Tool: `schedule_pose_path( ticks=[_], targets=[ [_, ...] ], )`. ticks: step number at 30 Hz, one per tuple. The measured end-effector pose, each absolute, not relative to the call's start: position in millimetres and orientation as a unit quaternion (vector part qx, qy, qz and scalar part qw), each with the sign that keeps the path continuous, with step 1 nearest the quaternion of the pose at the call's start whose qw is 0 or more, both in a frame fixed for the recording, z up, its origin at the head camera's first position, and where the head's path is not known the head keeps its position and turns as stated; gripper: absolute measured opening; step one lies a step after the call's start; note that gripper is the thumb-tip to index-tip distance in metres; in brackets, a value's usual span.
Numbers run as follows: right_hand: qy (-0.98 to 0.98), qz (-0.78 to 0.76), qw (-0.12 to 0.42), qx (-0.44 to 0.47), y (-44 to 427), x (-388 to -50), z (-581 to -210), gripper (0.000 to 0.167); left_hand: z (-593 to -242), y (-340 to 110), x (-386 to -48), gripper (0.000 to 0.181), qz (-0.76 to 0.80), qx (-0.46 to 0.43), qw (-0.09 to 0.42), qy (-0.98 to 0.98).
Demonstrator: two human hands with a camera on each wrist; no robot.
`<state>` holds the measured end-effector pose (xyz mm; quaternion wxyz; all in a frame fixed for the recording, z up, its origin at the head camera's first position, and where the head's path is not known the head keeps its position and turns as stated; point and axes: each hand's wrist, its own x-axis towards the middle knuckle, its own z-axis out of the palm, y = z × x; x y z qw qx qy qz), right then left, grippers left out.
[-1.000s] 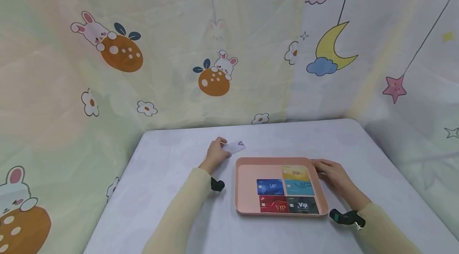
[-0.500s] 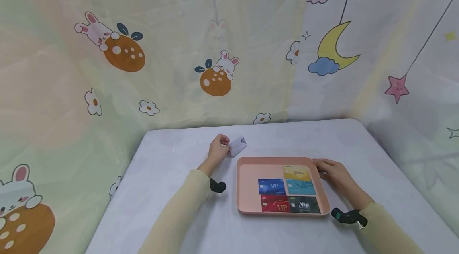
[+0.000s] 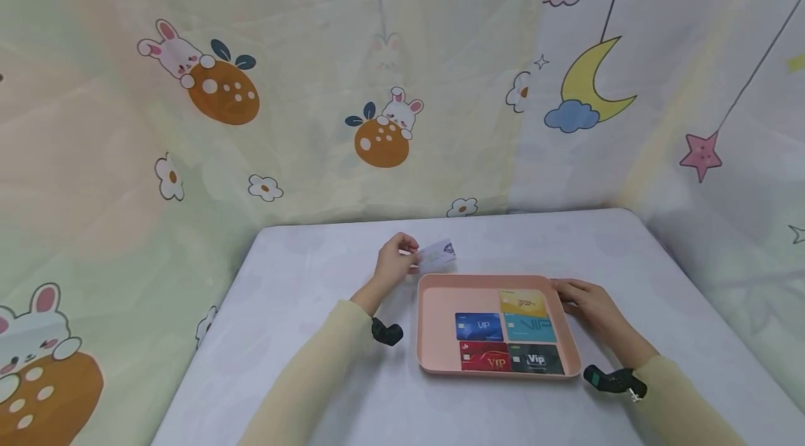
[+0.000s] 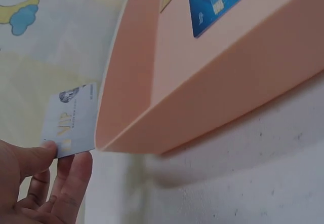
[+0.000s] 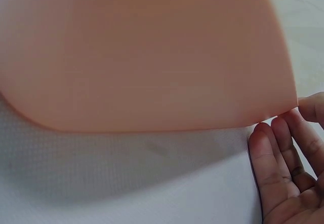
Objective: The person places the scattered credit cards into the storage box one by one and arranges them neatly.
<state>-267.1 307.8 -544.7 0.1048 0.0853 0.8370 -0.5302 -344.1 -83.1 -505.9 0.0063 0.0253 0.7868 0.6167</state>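
In the head view my left hand [image 3: 395, 263] pinches a pale silver VIP card [image 3: 437, 255] between thumb and fingers, just beyond the far left corner of the pink tray [image 3: 434, 334]. In the left wrist view the card [image 4: 73, 117] is beside the tray's wall, its printed face showing. My right hand [image 3: 588, 303] holds the tray's far right corner; in the right wrist view its thumb and fingertips [image 5: 260, 140] meet the edge there. Inside the tray lie a yellow card [image 3: 523, 303], a blue card [image 3: 479, 326], a teal card [image 3: 530, 327], a red card [image 3: 485, 356] and a black card [image 3: 536, 358].
A white-covered table [image 3: 302, 362] carries the tray. Behind it hangs a cloth backdrop [image 3: 314, 82] printed with rabbits, oranges, a moon and a star. Both wrists wear a black strap [image 3: 386, 332].
My left hand has shifted right with the silver card, bringing it close to the tray's far edge, and the card has turned. My right hand stays at the tray's corner.
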Motion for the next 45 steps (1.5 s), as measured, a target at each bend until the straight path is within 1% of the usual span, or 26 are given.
schedule_pose_path(
  ticks=[8, 16, 27, 33, 45],
  targets=[
    [0.835, -0.534, 0.103, 0.086, 308, -267, -547, 0.071, -501, -78, -337, 0.019, 0.640, 0.035, -0.001, 0.767],
    [0.833, -0.535, 0.106, 0.089, 308, -267, -546, 0.072, -500, -71, -330, 0.017, 0.648, 0.064, 0.027, 0.758],
    [0.834, -0.535, 0.102, 0.092, 307, -268, -545, 0.073, -510, -53, -321, 0.014, 0.536, 0.145, 0.038, 0.831],
    [0.835, -0.532, 0.104, 0.094, 308, -269, -546, 0.072, -515, -44, -316, 0.013, 0.524, 0.166, 0.054, 0.834],
    [0.833, -0.536, 0.103, 0.094, 308, -267, -546, 0.072, -521, -35, -309, 0.009, 0.427, 0.223, 0.048, 0.875]
  ],
)
